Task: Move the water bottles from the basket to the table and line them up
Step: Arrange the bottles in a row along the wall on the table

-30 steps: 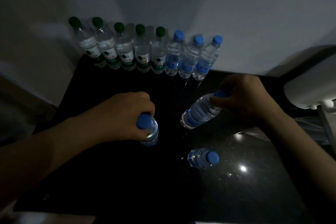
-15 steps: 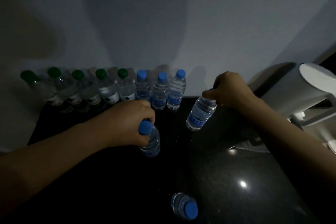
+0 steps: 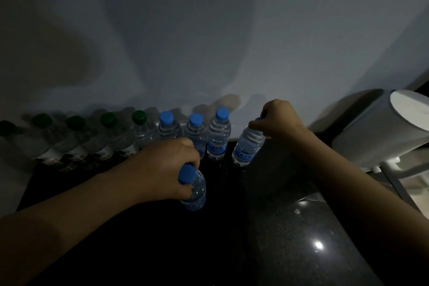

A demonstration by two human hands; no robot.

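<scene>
A row of water bottles stands along the wall on the black table [image 3: 232, 251]: several green-capped ones [image 3: 116, 139] on the left, then three blue-capped ones [image 3: 218, 137]. My right hand [image 3: 278, 121] grips a blue-capped bottle [image 3: 248, 146] by its neck, tilted, its base at the right end of the row. My left hand [image 3: 167, 169] holds another blue-capped bottle [image 3: 193, 193] by its neck, in front of the row. No basket is in view.
A white cylindrical appliance [image 3: 380, 130] stands at the right edge, close to my right forearm. The wall rises directly behind the bottle row. The table's glossy surface reflects a light near the front right.
My right hand carried its bottle back toward the wall, to the right end of the row. The view tilted up, so the loose bottle near the front has left the frame.
</scene>
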